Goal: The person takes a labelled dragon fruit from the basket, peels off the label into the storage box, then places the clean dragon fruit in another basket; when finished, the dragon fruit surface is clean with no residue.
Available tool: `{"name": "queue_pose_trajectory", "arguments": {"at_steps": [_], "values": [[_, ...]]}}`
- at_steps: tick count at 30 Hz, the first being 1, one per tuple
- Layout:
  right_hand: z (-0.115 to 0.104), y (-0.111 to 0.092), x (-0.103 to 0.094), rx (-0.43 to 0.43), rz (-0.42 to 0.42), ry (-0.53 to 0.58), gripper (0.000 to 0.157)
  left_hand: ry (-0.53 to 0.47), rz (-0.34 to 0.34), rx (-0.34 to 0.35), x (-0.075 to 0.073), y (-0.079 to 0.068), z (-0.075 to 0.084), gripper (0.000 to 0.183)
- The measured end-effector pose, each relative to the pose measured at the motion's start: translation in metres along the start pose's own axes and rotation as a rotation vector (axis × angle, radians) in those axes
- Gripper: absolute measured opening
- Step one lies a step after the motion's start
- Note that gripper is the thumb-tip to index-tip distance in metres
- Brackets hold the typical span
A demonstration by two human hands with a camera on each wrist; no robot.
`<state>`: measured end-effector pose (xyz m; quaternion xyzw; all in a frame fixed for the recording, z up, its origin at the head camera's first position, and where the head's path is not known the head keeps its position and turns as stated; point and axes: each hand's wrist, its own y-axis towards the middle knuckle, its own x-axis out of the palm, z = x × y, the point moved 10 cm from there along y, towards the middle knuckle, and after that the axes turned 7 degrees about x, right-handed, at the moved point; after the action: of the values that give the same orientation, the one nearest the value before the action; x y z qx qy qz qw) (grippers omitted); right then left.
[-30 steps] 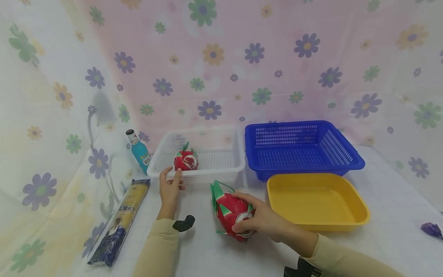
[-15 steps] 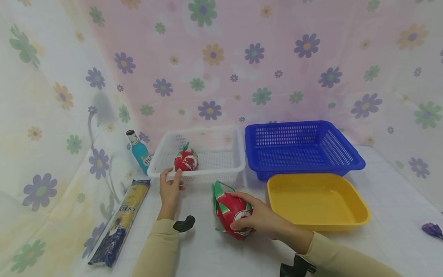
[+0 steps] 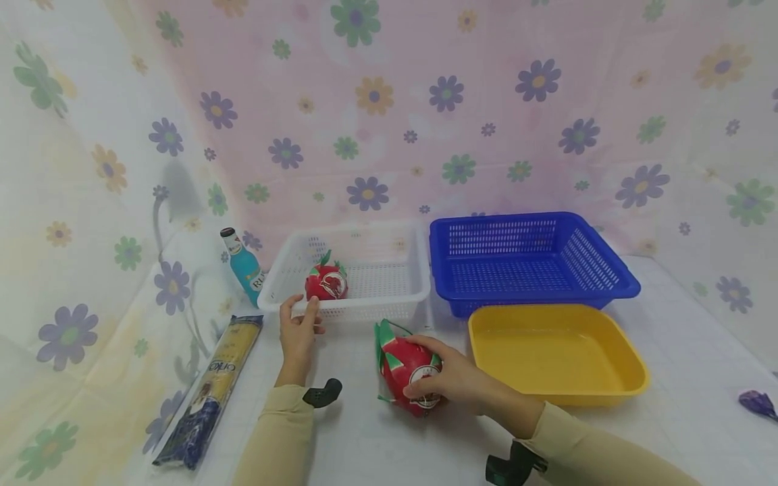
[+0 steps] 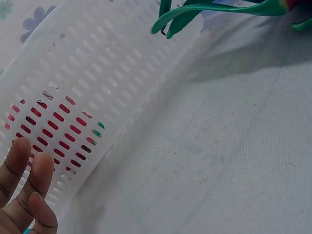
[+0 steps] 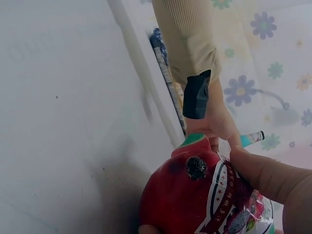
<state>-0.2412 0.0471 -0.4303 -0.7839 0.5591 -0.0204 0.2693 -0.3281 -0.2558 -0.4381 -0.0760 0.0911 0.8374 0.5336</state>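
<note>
My right hand (image 3: 458, 385) grips a large red dragon fruit (image 3: 398, 371) from its right side, thumb across the round label. Its green leaf tips point away from me and to the left. In the right wrist view the dark, dry spot of the dragon fruit (image 5: 196, 168) faces the camera. At the near rim of a white basket (image 3: 383, 307), my left hand (image 3: 298, 341) holds on near the left corner, some fingertips against the outer wall. Inside that basket, right behind the hand, lies a second dragon fruit (image 3: 326, 282), partly seen through the slots in the left wrist view.
A blue basket (image 3: 535, 297) stands right of the white one, with a yellow tub (image 3: 559, 358) in front of it. On the left are a blue bottle (image 3: 246, 270) and a long yellow-and-blue packet (image 3: 209, 391). Something small and purple (image 3: 758, 403) lies far right.
My right hand and the large dragon fruit have shifted slightly away from me. The left hand, the basket and the second dragon fruit have kept their places.
</note>
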Motion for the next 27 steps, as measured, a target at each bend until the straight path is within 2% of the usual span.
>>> {"name": "queue_pose_trajectory", "arguments": {"at_steps": [5, 15, 27], "values": [[0.001, 0.003, 0.0, 0.003, -0.006, 0.001, 0.082, -0.002, -0.001, -0.002, 0.0, 0.0, -0.001, 0.072], [-0.01, 0.001, 0.006, -0.103, -0.044, -0.058, 0.081, 0.025, -0.019, 0.018, 0.001, 0.002, 0.001, 0.071], [-0.014, -0.002, 0.008, -0.168, -0.079, -0.102, 0.088, 0.069, -0.076, 0.009, 0.004, -0.004, 0.004, 0.072]]}}
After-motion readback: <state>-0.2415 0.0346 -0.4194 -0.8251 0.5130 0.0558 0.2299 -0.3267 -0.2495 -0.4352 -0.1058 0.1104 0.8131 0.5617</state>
